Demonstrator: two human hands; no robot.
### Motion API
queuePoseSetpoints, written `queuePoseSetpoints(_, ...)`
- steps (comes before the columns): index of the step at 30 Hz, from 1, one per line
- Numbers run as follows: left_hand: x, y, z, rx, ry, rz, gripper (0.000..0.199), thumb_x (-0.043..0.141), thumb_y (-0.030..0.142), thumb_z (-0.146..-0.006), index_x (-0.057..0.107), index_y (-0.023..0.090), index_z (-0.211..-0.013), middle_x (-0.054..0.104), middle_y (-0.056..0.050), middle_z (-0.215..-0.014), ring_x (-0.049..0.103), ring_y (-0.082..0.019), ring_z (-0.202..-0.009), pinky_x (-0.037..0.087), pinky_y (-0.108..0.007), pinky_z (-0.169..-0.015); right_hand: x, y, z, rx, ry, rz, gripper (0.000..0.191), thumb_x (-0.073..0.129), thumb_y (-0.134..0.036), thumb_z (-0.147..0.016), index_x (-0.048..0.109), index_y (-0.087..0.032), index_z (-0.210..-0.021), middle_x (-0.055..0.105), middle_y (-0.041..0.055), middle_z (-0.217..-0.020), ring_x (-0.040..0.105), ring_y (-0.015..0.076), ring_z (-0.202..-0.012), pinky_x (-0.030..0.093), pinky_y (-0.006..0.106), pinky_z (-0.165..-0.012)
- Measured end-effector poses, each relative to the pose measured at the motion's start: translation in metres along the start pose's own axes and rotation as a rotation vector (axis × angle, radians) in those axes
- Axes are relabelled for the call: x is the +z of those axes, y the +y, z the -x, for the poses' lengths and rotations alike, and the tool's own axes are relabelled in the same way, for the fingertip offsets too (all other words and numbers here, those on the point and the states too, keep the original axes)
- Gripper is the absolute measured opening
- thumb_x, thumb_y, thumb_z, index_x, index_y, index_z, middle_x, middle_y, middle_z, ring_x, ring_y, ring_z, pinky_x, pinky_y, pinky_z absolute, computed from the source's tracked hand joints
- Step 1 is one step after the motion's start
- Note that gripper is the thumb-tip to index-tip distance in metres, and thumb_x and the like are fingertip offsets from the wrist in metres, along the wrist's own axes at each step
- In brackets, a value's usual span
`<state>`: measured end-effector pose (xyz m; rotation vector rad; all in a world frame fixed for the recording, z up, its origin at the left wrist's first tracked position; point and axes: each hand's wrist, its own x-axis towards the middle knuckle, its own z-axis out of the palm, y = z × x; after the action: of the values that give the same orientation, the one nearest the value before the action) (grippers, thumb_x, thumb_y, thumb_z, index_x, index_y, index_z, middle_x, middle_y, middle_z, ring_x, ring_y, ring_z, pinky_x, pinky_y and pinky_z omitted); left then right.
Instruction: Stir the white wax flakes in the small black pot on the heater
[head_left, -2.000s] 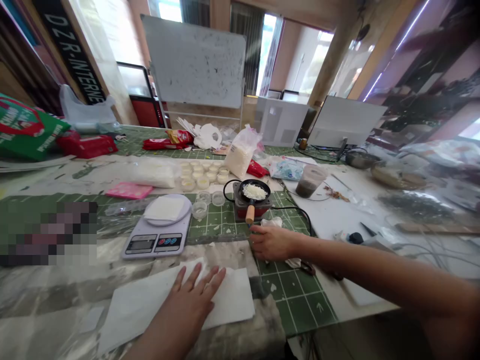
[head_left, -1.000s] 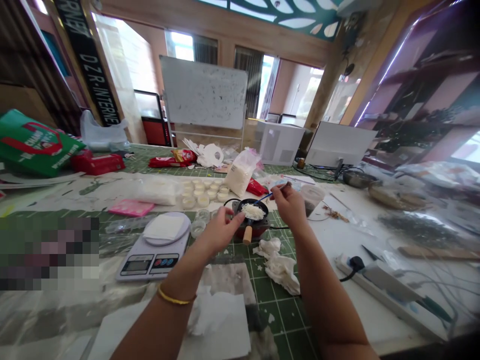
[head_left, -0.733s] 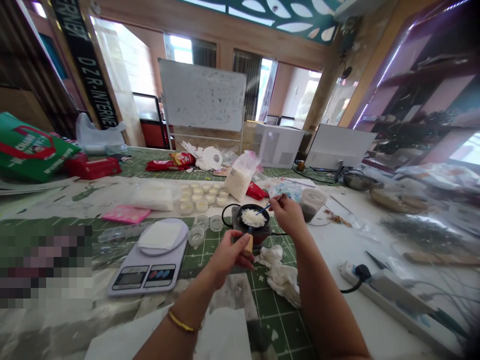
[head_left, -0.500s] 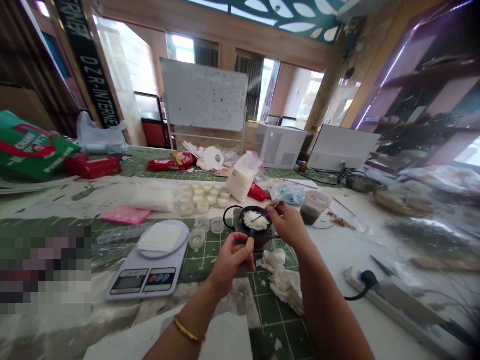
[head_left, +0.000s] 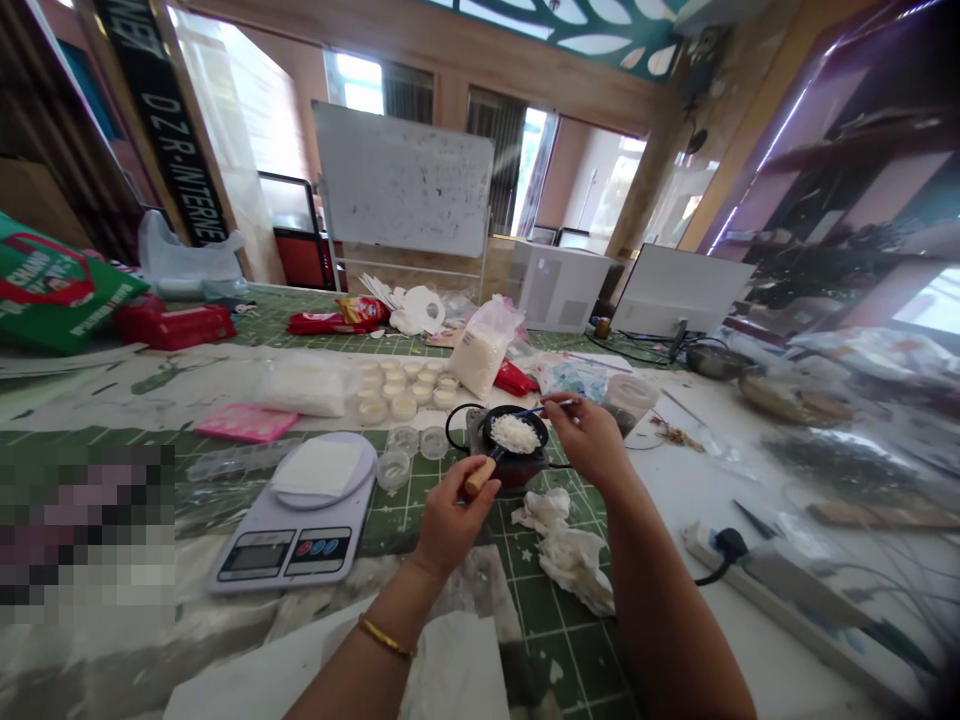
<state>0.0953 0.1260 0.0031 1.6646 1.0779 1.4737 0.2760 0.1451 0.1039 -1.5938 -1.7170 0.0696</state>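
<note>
A small black pan [head_left: 545,432] with white flakes [head_left: 514,434] in it rests on a small dark hot plate [head_left: 517,472]. My left hand [head_left: 459,510] is closed round the pan's wooden handle [head_left: 480,477]. Pinched in my right hand [head_left: 589,437] is a thin blue stick [head_left: 534,410], its tip at the pan's far right rim. Small clear empty cups [head_left: 394,468] stand left of the hot plate. Behind them are several cups filled with a pale substance [head_left: 403,407]. Crumpled tissue [head_left: 566,560] lies below my right hand.
A kitchen scale [head_left: 300,510] with white paper on it stands to the left. Behind the pan is a bag of white grains [head_left: 480,350]. To the right are a plastic cup [head_left: 631,400] and a power strip [head_left: 795,600] with cables.
My right hand has drawn the blue stick from the middle of the flakes to the pan's right rim. My left hand has shifted slightly left, and the pan's handle now points more to the left.
</note>
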Motion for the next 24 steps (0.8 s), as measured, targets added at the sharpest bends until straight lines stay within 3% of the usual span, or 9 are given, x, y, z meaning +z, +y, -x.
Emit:
queuePoseSetpoints(2, -0.003, 0.0, -0.004, -0.01, 0.066, -0.069, 0.03, 0.054, 0.037, -0.078, 0.057, 0.019, -0.102, 0.064, -0.005, -0.09, 0.059, -0.016, -0.081, 0.047, -0.026, -0.072, -0.002, 0.001, 0.0, -0.008, -0.05, 0.017, 0.027, 0.043, -0.037, -0.084, 0.064, -0.021, -0.089, 0.069, 0.004, -0.081, 0.062, 0.0197, -0.078, 0.042, 0.03, -0.072)
queuePoseSetpoints(6, -0.011, -0.002, -0.015, -0.141, 0.172, -0.027, 0.036, 0.05, 0.043, -0.078, 0.056, 0.018, -0.104, 0.064, -0.002, -0.075, 0.056, -0.012, -0.058, 0.045, -0.022, -0.054, -0.006, 0.0, 0.0, 0.014, -0.037, -0.019, 0.029, 0.043, -0.039, -0.084, 0.063, -0.02, -0.09, 0.07, 0.0043, -0.08, 0.062, 0.0194, -0.078, 0.042, 0.03, -0.072)
queuePoseSetpoints(9, -0.02, 0.0, -0.026, -0.191, 0.169, -0.026, 0.035, 0.051, 0.045, -0.076, 0.056, 0.017, -0.095, 0.061, 0.0, -0.068, 0.052, -0.009, -0.051, 0.041, -0.02, -0.049, -0.008, -0.001, 0.001, 0.0, -0.053, -0.043, 0.027, 0.043, -0.038, -0.084, 0.063, -0.02, -0.088, 0.07, 0.0036, -0.08, 0.062, 0.0187, -0.078, 0.042, 0.03, -0.072)
queuePoseSetpoints(12, -0.032, 0.007, -0.041, -0.264, 0.016, -0.066, 0.035, 0.053, 0.05, -0.073, 0.056, 0.016, -0.083, 0.057, 0.002, -0.058, 0.048, -0.008, -0.044, 0.038, -0.019, -0.044, -0.007, -0.002, 0.001, 0.0, -0.143, -0.036, 0.024, 0.045, -0.036, -0.082, 0.063, -0.021, -0.086, 0.069, 0.0027, -0.078, 0.062, 0.0183, -0.075, 0.042, 0.029, -0.07)
queuePoseSetpoints(16, -0.05, 0.02, -0.064, -0.388, -0.264, -0.105, 0.041, 0.056, 0.056, -0.067, 0.052, 0.017, -0.079, 0.06, 0.001, -0.056, 0.046, -0.009, -0.038, 0.035, -0.02, -0.038, -0.004, -0.007, 0.003, -0.017, -0.086, -0.09, 0.025, 0.044, -0.036, -0.083, 0.063, -0.021, -0.089, 0.07, 0.0019, -0.08, 0.062, 0.0166, -0.076, 0.042, 0.027, -0.071)
queuePoseSetpoints(20, -0.064, 0.032, -0.084, -0.527, -0.563, -0.297, 0.041, 0.055, 0.057, -0.065, 0.052, 0.017, -0.071, 0.064, -0.003, -0.06, 0.051, -0.012, -0.039, 0.032, -0.02, -0.037, -0.002, -0.013, 0.005, -0.037, -0.168, -0.055, 0.023, 0.046, -0.034, -0.082, 0.064, -0.021, -0.087, 0.07, 0.0014, -0.077, 0.062, 0.0165, -0.072, 0.042, 0.027, -0.068)
queuePoseSetpoints(24, -0.069, 0.04, -0.096, -0.45, -0.618, -0.543, 0.04, 0.053, 0.055, -0.065, 0.056, 0.015, -0.065, 0.065, -0.005, -0.062, 0.053, -0.012, -0.04, 0.031, -0.021, -0.038, -0.005, -0.014, 0.006, -0.044, -0.113, -0.083, 0.024, 0.044, -0.035, -0.083, 0.064, -0.021, -0.087, 0.07, 0.0014, -0.078, 0.062, 0.0162, -0.073, 0.042, 0.026, -0.069)
